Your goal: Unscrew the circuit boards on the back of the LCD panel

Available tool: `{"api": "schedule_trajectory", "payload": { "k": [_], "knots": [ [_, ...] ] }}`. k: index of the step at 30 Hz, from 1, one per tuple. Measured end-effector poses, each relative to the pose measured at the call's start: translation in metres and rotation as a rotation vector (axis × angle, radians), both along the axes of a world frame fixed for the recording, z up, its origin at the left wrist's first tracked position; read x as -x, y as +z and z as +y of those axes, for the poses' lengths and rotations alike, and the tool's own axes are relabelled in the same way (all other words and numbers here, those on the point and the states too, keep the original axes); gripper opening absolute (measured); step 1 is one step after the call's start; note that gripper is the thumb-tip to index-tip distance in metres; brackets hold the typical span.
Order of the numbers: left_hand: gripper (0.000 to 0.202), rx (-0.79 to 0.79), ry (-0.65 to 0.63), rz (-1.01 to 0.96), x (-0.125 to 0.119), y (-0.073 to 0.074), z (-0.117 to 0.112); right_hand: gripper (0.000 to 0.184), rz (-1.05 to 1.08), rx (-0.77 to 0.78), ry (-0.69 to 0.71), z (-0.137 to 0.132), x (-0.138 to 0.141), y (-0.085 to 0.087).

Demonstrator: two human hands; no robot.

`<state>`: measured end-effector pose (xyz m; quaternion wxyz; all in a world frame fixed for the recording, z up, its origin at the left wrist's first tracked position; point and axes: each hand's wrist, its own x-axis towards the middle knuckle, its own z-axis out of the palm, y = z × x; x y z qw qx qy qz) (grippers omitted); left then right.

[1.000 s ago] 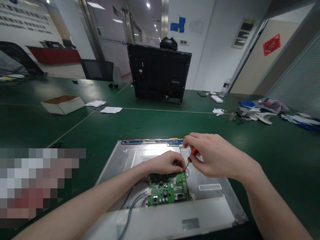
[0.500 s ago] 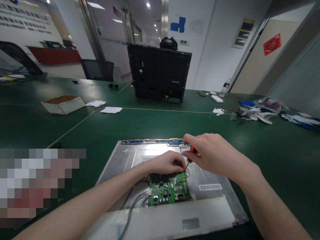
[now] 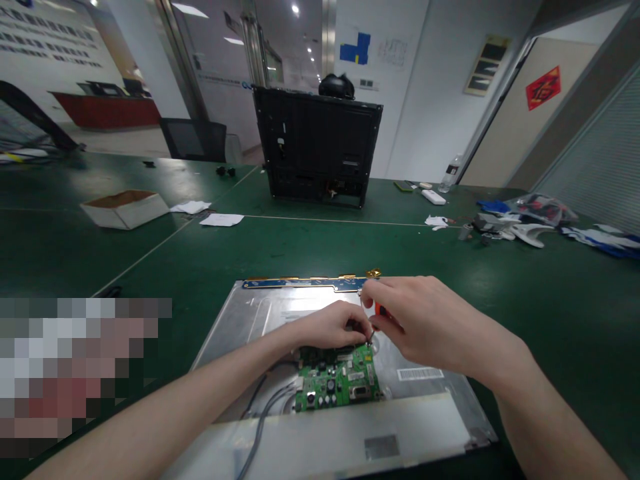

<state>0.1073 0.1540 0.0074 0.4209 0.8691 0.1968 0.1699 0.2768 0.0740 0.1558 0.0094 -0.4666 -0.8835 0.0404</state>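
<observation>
A green circuit board lies on the silver metal back of a display panel. My right hand is closed around a screwdriver with a red and black handle. Its tip points down at the board's upper right corner. Beside that tip, the fingers of my left hand are bent together at the board's top edge; whatever they pinch is hidden. Grey cables run from the board's left side over the panel. A narrow blue circuit strip lines the panel's far edge.
A black monitor housing stands upright across the green table. Farther left are an open box and papers. At the right lie a plastic bag, small parts and a bottle. A blurred patch covers the lower left.
My right hand has rotated and dropped slightly around the screwdriver, covering more of its handle. My left hand and the board stay in place.
</observation>
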Motion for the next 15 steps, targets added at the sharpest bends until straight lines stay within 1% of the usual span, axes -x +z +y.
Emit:
{"api": "schedule_trajectory", "payload": {
  "k": [2, 5, 8, 11, 15],
  "knots": [
    [0.011, 0.001, -0.005, 0.000, -0.0002, 0.0006, 0.0000, 0.005, -0.029, -0.022, -0.026, 0.0002, 0.0015, -0.0005],
    [0.016, 0.011, -0.021, -0.006, -0.0003, 0.0012, 0.0001, 0.010, -0.077, -0.084, -0.069, 0.0008, 0.0012, -0.0021],
    [0.019, 0.012, -0.033, -0.011, -0.0001, 0.0008, 0.0002, 0.010, -0.112, -0.137, -0.097, 0.0008, -0.0011, -0.0028],
    [0.018, -0.003, -0.020, 0.000, 0.0002, -0.0010, 0.0007, 0.006, -0.060, -0.086, -0.069, -0.0008, -0.0035, -0.0016],
    [0.018, -0.029, -0.020, 0.022, -0.0001, -0.0031, 0.0018, 0.003, 0.042, -0.004, 0.013, -0.0042, -0.0046, 0.0013]
  ]
}}
